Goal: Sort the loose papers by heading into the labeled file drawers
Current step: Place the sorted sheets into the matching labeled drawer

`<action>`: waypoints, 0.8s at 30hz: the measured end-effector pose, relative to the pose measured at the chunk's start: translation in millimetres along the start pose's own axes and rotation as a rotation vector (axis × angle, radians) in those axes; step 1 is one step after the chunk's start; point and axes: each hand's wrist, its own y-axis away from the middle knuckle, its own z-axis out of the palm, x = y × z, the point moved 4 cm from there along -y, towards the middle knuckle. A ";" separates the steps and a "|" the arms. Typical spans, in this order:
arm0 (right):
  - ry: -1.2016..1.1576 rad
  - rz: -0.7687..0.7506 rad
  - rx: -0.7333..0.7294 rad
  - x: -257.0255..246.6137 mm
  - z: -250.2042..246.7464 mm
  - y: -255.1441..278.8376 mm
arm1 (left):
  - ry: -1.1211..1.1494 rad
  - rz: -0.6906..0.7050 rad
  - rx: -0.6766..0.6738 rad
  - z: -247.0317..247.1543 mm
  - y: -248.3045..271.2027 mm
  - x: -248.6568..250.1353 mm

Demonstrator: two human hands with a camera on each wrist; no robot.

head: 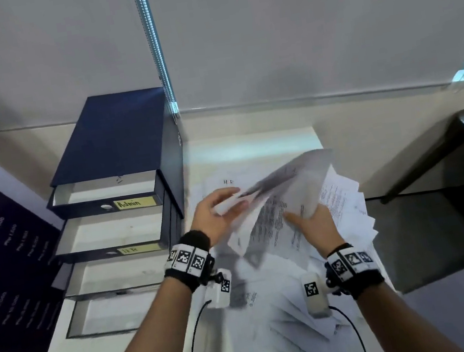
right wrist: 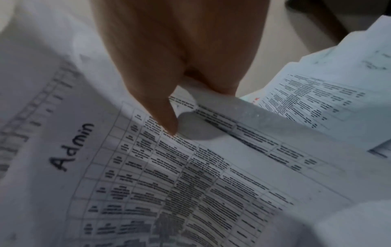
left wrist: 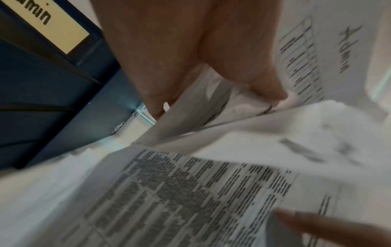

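Observation:
A dark blue drawer unit [head: 116, 133] stands at the left with its drawers pulled out; the top one [head: 103, 192] is labeled "Admin" [head: 136, 202], the second [head: 113, 232] "HR" [head: 137, 249]. Two lower drawers [head: 112, 293] show no label. Loose printed papers [head: 297, 295] lie heaped on the white table [head: 250, 146]. My left hand [head: 233, 202] pinches the edge of a few lifted sheets [left wrist: 211, 100]. My right hand [head: 306, 219] grips a bundle of sheets [right wrist: 232, 167], thumb on top. A sheet headed "Admin" [right wrist: 71, 147] curves between the hands.
A dark printed sign [head: 1, 255] leans at the far left. A dark table [head: 454, 202] stands right of the white one. A bead chain [head: 156, 51] hangs behind the drawer unit. Camera cables [head: 194, 332] trail from both wrists.

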 end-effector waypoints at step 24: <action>0.131 -0.089 -0.057 -49.1 5.1 9.6 | 0.055 0.007 0.166 -44.3 30.5 1.9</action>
